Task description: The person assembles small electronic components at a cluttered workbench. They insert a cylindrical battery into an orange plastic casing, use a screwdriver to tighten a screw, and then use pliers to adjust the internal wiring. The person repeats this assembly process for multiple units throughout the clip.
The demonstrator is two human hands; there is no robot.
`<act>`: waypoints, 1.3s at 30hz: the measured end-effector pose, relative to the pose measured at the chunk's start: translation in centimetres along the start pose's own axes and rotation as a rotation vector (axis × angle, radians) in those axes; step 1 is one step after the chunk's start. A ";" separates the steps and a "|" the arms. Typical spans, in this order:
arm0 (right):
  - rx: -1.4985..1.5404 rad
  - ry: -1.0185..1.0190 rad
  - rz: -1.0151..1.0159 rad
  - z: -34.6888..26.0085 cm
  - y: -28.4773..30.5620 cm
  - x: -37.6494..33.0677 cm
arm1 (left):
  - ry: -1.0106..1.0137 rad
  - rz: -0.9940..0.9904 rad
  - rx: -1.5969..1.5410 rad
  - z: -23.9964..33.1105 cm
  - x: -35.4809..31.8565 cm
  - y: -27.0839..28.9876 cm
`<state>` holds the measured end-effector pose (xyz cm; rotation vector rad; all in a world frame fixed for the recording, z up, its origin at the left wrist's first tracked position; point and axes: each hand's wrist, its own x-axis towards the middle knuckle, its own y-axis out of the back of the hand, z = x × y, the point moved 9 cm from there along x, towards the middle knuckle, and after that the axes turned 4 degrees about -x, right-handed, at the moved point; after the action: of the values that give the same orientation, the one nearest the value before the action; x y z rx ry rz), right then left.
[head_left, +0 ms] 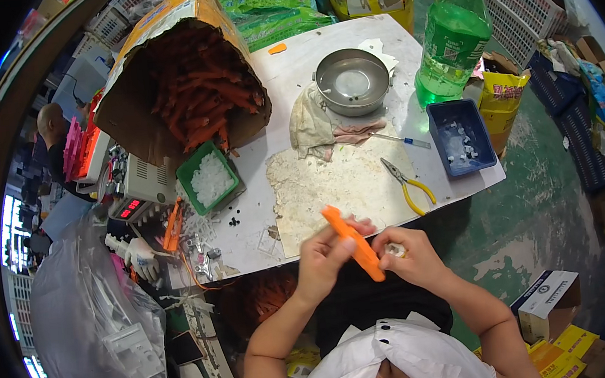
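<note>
A long, flat orange plastic piece [356,247] is held slantwise above the near edge of the table. My left hand [321,261] is closed around its upper and middle part, thumb on top. Beside its lower end, my right hand [418,256] has its fingers curled in. Something small and whitish [396,250] shows at those fingers; whether it is a part or a finger covering is unclear. Under the hands lies a worn, pale board [339,193]. Yellow-handled pliers [410,186] and a thin blue-handled tool [406,139] lie just beyond my right hand.
A tipped cardboard box [138,81] full of orange pieces stands far left. Near it is a green tray [209,177] of clear bits. A metal bowl [352,82], rag [309,123], green bottle [451,39] and blue bin [461,138] stand across the table. Someone sits at far left.
</note>
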<state>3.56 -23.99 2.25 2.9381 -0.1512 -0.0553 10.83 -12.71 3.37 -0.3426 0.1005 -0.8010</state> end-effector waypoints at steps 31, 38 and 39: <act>-0.707 0.344 0.394 -2.3 0.2 0.0 | -0.163 0.208 0.143 -1.2 1.5 1.8; -0.630 0.287 0.461 -1.8 2.7 1.8 | -0.396 0.477 0.584 -1.1 -0.9 5.5; -0.634 0.271 0.474 -1.5 3.3 2.6 | -0.416 0.513 0.693 -1.3 -1.1 5.7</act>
<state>5.86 -27.20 4.29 2.1876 -0.6465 0.3043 13.69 -8.58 0.22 0.1799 -0.4582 -0.2103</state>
